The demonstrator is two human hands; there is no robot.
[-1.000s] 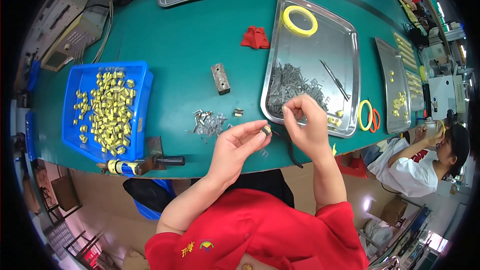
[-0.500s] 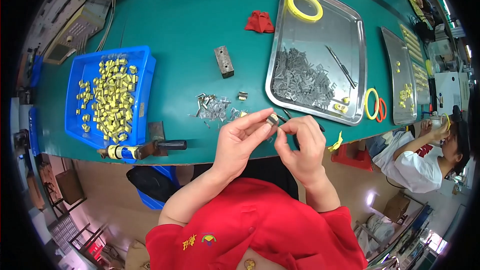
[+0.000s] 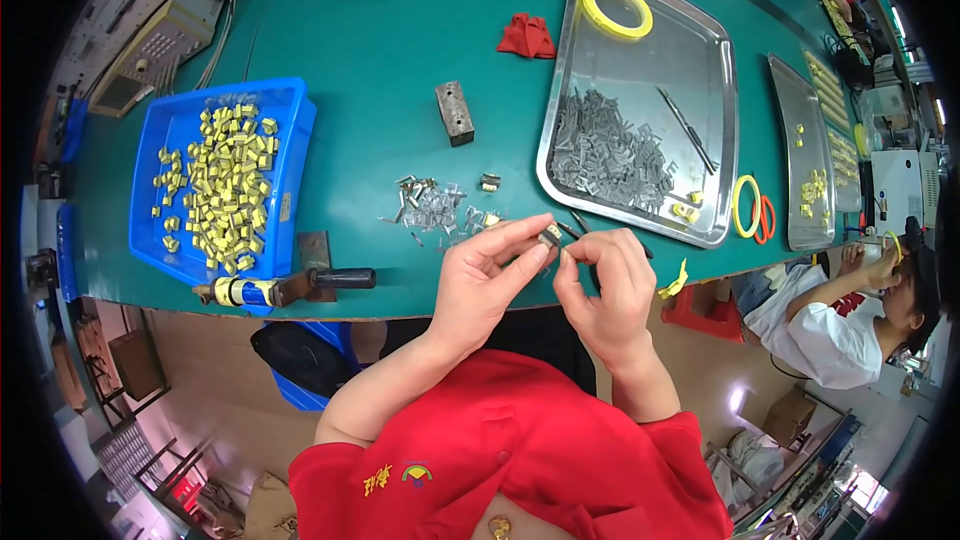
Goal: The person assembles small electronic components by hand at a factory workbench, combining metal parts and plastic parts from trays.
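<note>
Between the thumb and fingertips of my left hand (image 3: 487, 278) is a small dark grey and pale yellow block (image 3: 550, 235). My right hand (image 3: 610, 285) is closed in a pinch right beside it; whatever its fingertips hold is too small to make out. Behind the right fingers lies a dark-handled tool (image 3: 570, 229), partly hidden by the hand. Just beyond my left hand, small shiny metal pieces (image 3: 432, 207) are scattered on the green table (image 3: 360, 130). A similar small block (image 3: 490, 182) sits next to them.
At left, a blue bin (image 3: 302, 150) holds many yellow-wrapped blocks. A clamp-like tool (image 3: 270, 290) sits on the table edge. To the right, a steel tray (image 3: 640, 60) carries grey metal pieces, a pen-like tool (image 3: 687, 130) and a yellow tape roll (image 3: 617, 10). A metal block (image 3: 454, 113) stands mid-table.
The whole view has shifted slightly. Both hands stay close together at the block, which is tilted a little differently between the left fingertips.
</note>
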